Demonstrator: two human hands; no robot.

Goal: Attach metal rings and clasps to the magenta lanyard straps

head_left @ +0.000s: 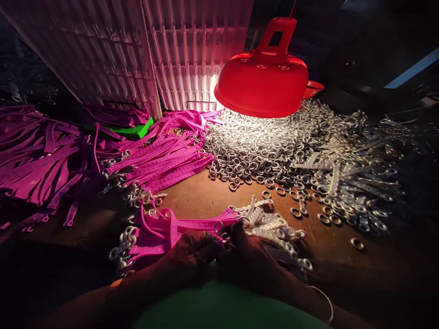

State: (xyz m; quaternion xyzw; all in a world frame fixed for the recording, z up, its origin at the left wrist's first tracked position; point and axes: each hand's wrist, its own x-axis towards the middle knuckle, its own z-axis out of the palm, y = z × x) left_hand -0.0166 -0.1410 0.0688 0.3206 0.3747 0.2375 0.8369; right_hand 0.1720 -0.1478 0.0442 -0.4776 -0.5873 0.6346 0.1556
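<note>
My left hand (200, 246) and my right hand (245, 246) meet low in the middle, fingers closed in a pinch and mostly in shadow. A metal ring (218, 227) stands up at the left fingertips. What the right fingers pinch is too dark to make out. Under and left of my hands lies a bundle of pink straps (152, 246) with metal rings and fittings on its left ends. Close beyond my right hand is a pile of whitish ribbed chain-like pieces (270, 224) with metal ends.
A red lamp (262, 84) hangs low over a heap of loose metal rings (254, 151). More pink straps (168, 160) lie at left, near a green tray (142, 130). Ribbed pale panels (192, 55) stand behind. Further chain-like pieces (356, 169) lie right on the wooden table (195, 194).
</note>
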